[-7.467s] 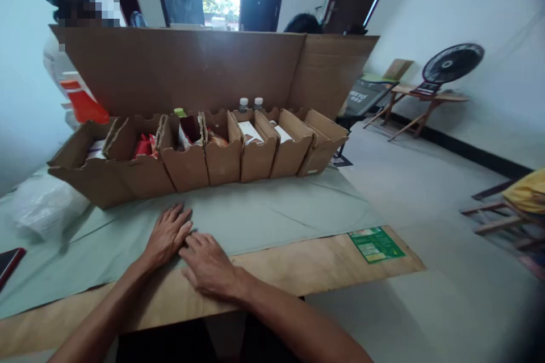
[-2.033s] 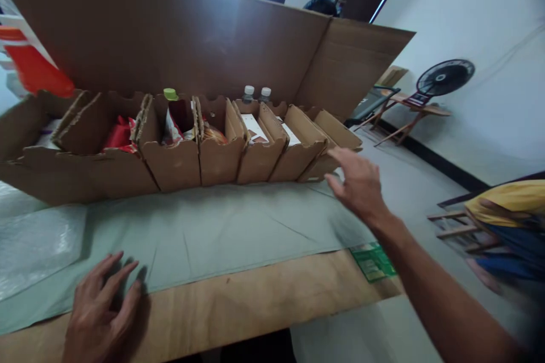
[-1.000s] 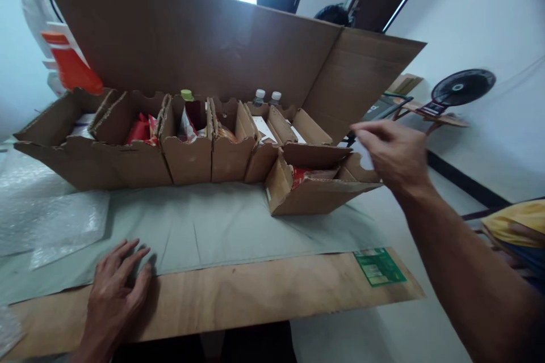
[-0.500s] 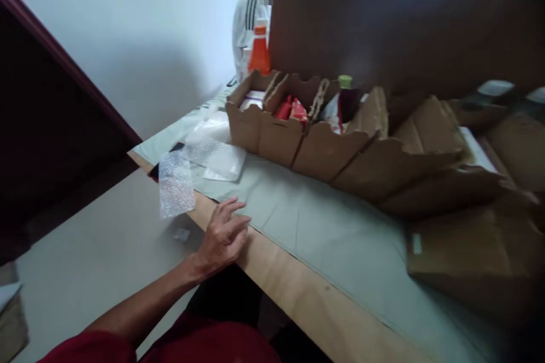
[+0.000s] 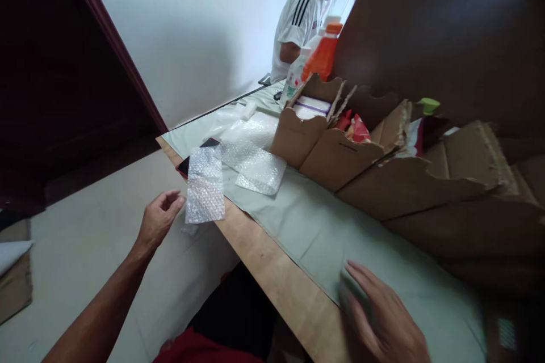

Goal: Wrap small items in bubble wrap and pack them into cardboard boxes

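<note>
Left hand (image 5: pixel 160 216): fingers loosely curled, thumb parted from them, nothing seen in the grip. Bubble-wrap sheet (image 5: pixel 205 187) lay immediately to its right, its near end projecting past the front edge of the bench (image 5: pixel 259 249). Long axis of the sheet ran away from the wearer, so its long left side faced the thumb; whether the two touched could not be settled from this view. Far end of the sheet overlapped a dark flat object (image 5: pixel 209 142). Left hand was clearly the nearer. Right hand (image 5: pixel 389 317), motion-blurred, was well apart over the green cloth (image 5: pixel 302 232), thumb spread from the fingers, nothing visible in it. More bubble wrap (image 5: pixel 263 172) lay beside the cardboard bins (image 5: pixel 340 161).
</note>
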A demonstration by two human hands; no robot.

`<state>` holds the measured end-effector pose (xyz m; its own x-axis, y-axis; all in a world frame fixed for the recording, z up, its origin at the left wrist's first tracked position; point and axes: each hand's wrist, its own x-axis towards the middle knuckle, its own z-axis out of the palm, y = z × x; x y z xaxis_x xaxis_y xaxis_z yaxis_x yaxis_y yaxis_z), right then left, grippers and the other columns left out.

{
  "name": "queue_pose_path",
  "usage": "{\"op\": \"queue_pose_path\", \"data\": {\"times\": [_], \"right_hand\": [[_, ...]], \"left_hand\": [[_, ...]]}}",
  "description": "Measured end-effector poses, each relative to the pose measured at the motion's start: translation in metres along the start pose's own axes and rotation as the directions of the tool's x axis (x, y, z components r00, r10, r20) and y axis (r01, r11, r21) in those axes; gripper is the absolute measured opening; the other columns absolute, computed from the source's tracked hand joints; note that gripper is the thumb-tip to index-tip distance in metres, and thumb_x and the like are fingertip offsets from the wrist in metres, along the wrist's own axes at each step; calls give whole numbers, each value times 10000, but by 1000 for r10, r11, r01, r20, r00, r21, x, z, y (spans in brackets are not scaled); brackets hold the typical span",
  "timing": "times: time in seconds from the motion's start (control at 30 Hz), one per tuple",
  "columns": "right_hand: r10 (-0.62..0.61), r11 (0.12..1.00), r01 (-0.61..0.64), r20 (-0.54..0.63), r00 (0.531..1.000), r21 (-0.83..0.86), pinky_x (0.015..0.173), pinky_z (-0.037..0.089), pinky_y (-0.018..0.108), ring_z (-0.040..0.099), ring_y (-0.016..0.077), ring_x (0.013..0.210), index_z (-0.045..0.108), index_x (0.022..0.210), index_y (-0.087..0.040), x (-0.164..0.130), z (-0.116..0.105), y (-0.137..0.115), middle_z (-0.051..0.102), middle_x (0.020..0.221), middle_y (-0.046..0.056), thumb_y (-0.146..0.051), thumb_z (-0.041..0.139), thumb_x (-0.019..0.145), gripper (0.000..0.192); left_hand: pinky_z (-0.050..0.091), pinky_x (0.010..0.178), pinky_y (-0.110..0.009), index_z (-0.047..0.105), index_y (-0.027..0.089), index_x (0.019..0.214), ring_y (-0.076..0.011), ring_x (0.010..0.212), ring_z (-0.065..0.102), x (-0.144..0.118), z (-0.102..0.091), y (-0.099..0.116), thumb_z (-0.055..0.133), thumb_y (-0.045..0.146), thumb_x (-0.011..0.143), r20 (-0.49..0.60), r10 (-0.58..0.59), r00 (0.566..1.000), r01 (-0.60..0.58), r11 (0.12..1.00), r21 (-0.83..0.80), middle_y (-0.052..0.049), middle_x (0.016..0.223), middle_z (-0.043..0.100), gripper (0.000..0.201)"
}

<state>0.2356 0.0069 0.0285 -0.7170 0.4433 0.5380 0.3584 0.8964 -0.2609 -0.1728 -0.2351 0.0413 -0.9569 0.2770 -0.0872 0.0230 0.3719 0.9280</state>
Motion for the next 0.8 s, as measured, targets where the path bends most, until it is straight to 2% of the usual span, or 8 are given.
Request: {"op": "queue_pose_path", "data": {"times": [0.1,0.23,0.33,0.4,0.57,0.67,0.73,0.8], "right_hand": [[-167,978,177,95,981,-107,926,565,419,663,279,1171,512,1488,-245,82,42,-12,664,1376,129,-197,489,998,493],[-203,952,259,293,934,-164,938,528,441,572,307,1279,625,1366,-216,182,99,-32,601,1470,159,-76,470,933,481],[-216,953,280,383,898,-117,951,512,435,563,308,1276,727,1135,-196,229,133,-46,638,1424,154,-82,474,949,334],[-203,958,263,383,901,-113,973,506,442,560,310,1287,729,1123,-185,242,146,-53,644,1416,156,-89,473,957,320],[-165,984,179,336,927,-10,1064,458,516,504,336,1384,615,1387,-199,214,124,-61,549,1533,156,-55,541,859,552],[-15,958,-81,329,944,276,1073,450,550,533,338,1351,594,1417,-250,172,84,-63,531,1545,138,-185,578,908,513],[125,788,-369,460,879,492,989,509,501,588,319,1265,558,1450,-274,142,58,-70,537,1525,142,-365,624,943,519],[190,435,-640,631,752,633,884,542,425,614,294,1209,497,1494,-280,115,40,-81,536,1504,153,-544,678,906,669]], "left_hand": [[535,700,-316,731,133,889,-222,776,662,3,8,-9,760,691,600,124,-87,989,99,990,-96,-73,827,729,628],[443,577,-252,706,133,729,-143,600,545,5,20,-9,797,691,575,234,-113,966,154,974,-165,-17,651,645,585],[435,583,-239,709,132,735,-131,591,538,3,20,-8,834,621,588,290,-117,950,179,964,-196,-11,654,651,526],[445,588,-237,724,134,770,-140,602,561,0,11,-6,847,563,605,323,-125,938,213,944,-251,-16,679,673,475],[423,527,-223,739,155,760,-144,558,565,-18,-23,3,845,432,600,318,-36,947,187,869,-458,-20,680,678,336],[408,468,-238,740,164,718,-149,496,530,-32,-30,5,807,459,621,468,17,883,221,866,-448,-23,622,639,318],[436,462,-276,751,173,708,-185,505,542,-42,-23,1,767,542,632,601,95,793,197,895,-401,-42,600,630,377],[523,553,-343,764,203,696,-258,621,611,-52,-9,-4,747,608,621,704,222,674,43,940,-337,-64,627,656,413]]}}
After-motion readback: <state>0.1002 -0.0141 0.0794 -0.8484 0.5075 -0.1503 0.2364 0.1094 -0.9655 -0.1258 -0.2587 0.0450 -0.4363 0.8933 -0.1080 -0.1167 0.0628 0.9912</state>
